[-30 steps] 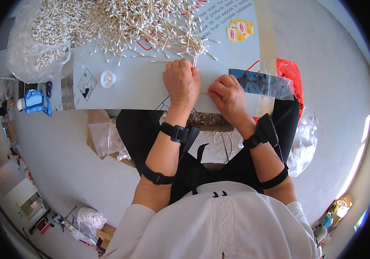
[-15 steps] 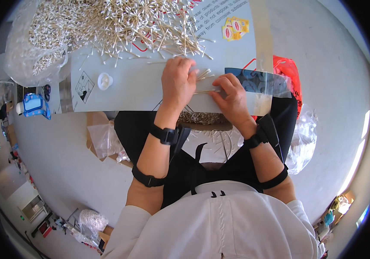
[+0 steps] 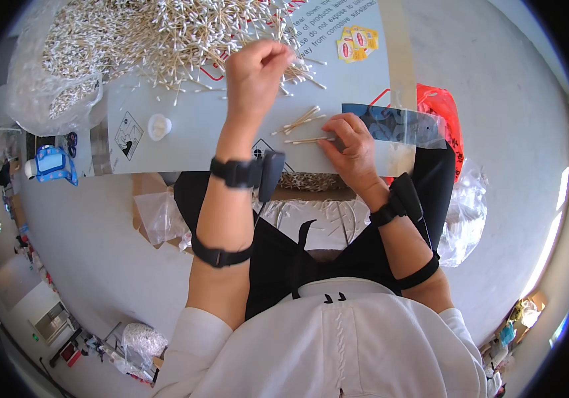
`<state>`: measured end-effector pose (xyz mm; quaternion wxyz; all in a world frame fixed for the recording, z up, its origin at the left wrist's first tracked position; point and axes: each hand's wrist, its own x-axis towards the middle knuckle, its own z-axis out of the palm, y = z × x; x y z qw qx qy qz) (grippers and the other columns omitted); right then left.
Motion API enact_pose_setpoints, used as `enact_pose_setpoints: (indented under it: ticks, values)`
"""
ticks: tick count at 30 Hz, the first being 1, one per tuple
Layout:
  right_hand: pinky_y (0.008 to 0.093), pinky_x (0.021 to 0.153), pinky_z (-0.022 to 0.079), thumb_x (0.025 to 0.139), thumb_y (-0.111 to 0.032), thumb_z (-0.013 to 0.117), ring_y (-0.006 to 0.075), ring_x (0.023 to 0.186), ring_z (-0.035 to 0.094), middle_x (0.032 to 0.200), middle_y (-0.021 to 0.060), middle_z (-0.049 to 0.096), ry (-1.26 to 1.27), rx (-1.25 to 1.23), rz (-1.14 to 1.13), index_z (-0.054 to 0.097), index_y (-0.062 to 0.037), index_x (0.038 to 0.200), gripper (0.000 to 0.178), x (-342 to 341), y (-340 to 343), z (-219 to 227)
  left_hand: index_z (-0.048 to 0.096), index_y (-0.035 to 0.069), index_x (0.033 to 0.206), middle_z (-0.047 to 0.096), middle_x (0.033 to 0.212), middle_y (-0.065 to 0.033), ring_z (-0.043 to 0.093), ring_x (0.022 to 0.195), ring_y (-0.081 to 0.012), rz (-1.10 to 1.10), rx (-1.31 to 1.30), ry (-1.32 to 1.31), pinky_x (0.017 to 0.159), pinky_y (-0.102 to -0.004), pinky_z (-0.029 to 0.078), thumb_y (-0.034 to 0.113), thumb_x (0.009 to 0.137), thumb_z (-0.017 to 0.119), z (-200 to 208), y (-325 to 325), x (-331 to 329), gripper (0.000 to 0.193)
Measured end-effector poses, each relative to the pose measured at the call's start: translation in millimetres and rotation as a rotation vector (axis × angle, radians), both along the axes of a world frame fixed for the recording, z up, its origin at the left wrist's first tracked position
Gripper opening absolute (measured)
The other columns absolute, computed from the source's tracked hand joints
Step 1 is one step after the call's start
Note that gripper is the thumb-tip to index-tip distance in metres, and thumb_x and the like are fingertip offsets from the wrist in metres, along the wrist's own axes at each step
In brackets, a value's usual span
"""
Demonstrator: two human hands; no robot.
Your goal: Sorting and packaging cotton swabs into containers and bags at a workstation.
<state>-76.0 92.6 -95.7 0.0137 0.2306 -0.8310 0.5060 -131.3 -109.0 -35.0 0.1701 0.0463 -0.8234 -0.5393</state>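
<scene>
Across the far left of the grey tabletop [image 3: 198, 147], a big loose pile of cotton swabs [image 3: 158, 46] sprawls, and there's the left hand [image 3: 251, 79] at its near right edge, fingers drawn in close; whether they grip anything, I can't tell! Nearer and to the right, the right hand [image 3: 352, 149] pinches pale sticks [image 3: 304, 140] pointing left, a small bunch of swabs [image 3: 303, 119] lying just beyond them, white cup [image 3: 159, 127] off left.
</scene>
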Motion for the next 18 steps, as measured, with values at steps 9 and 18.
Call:
enact_pose_setpoints:
  ticks: [9,18]
  values:
    - [0.0337,0.072,0.050,0.071,-0.002,0.072,0.0260,0.083,0.060,0.096,0.0088,0.060,-0.021,0.000,0.013,0.064,-0.0037,0.090,0.020,-3.2,5.5,-6.2,0.063,-0.001,0.092,0.060,0.083,-0.0132,0.062,0.071,-0.0264,-0.506,0.008,-0.550,0.065,-0.0330,0.050,0.000,0.074,0.072,7.0,23.2,120.0,0.021]
    - [0.0372,0.074,0.050,0.070,-0.004,0.072,0.0293,0.087,0.060,0.094,0.0089,0.059,-0.036,0.038,0.001,0.065,-0.0050,0.089,0.021,-1.9,1.8,1.9,0.065,0.007,0.088,0.057,0.086,-0.0054,0.052,0.093,-0.0307,0.248,-0.686,-0.033,0.081,-0.0420,0.045,0.001,0.069,0.074,-35.7,-15.5,60.7,0.022]
